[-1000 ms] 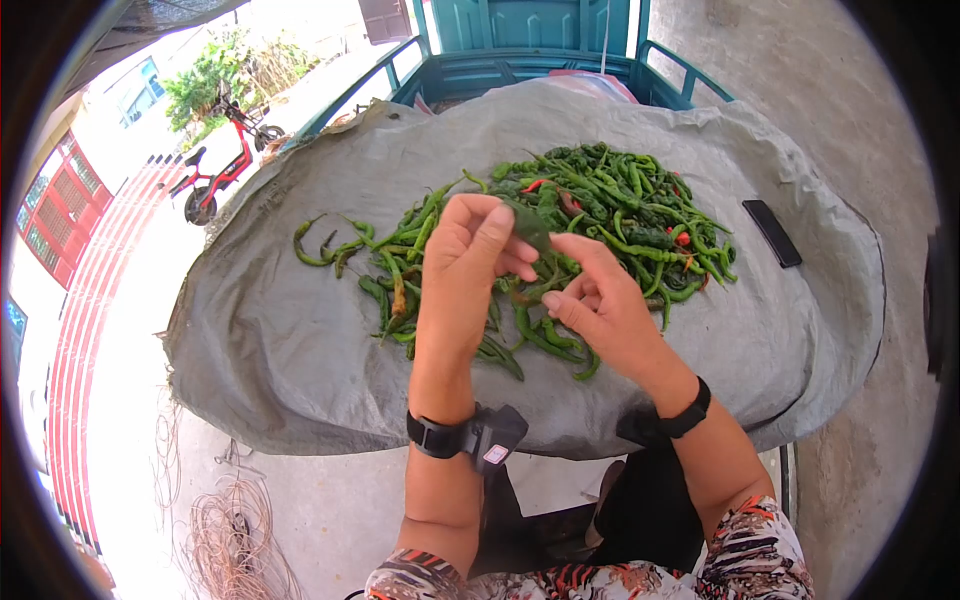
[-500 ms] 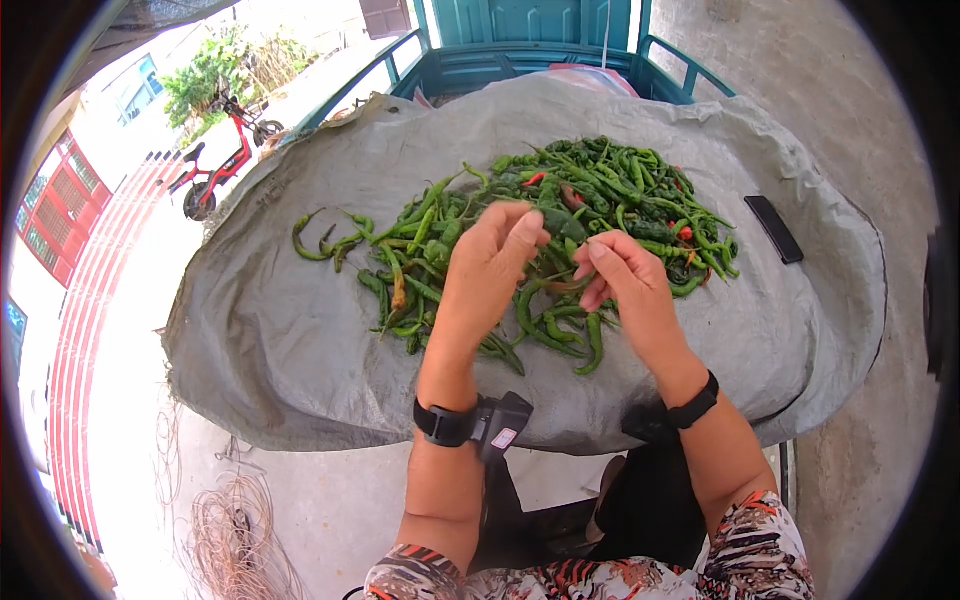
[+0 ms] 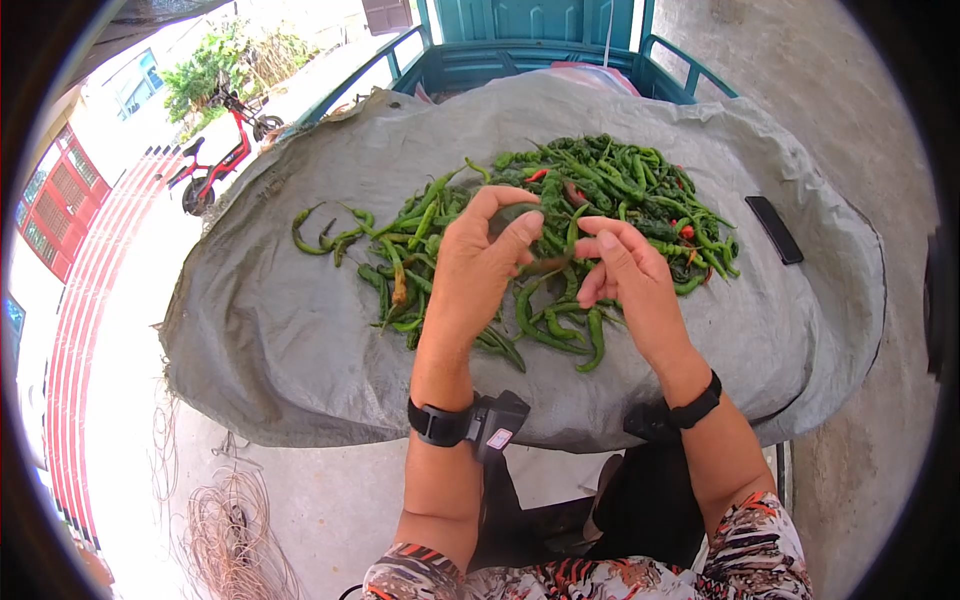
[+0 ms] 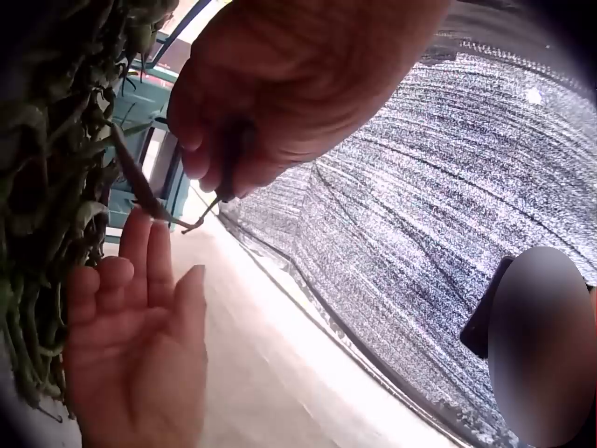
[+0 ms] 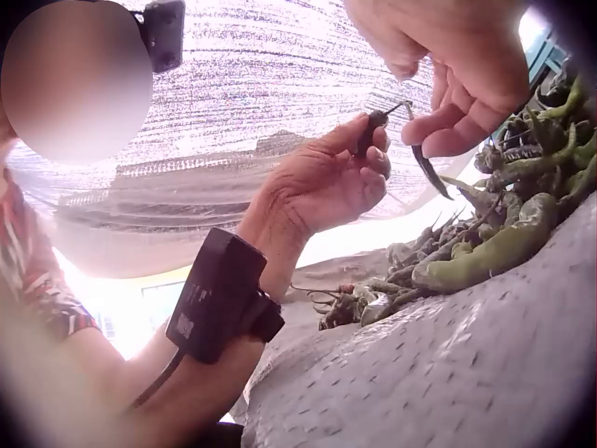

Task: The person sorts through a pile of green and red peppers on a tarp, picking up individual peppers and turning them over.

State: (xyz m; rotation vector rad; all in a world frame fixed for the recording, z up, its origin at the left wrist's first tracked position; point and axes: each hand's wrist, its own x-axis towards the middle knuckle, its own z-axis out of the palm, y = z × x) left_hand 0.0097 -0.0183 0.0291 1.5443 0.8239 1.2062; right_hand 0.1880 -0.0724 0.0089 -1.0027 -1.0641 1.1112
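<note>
My left hand (image 3: 472, 275) pinches a dark green chili pepper (image 5: 367, 138) between thumb and fingers, above the pile. From its stem, a slim, dark brownish chili pepper (image 4: 132, 171) hangs at an angle, the two stems meeting in the wrist views. Close beside it is my right hand (image 3: 640, 290), its thumb and fingers apart, fingertips right at the slim pepper in the left wrist view. Below both hands lies a heap of green chili peppers (image 3: 610, 185), with a few red ones (image 3: 686, 231) among them.
A grey tarp (image 3: 300, 330) bears the heap. A black phone (image 3: 774, 229) lies on its right side. Behind stands a teal cart bed (image 3: 540, 60) with side rails. A red electric bike (image 3: 232, 160) is at the left, and tangled wire (image 3: 235, 540) lies on the floor.
Both hands moved right and slightly down at first, then the left hand shifted a little left again. The right thumb and fingers, close together half a second ago, are now spread apart.
</note>
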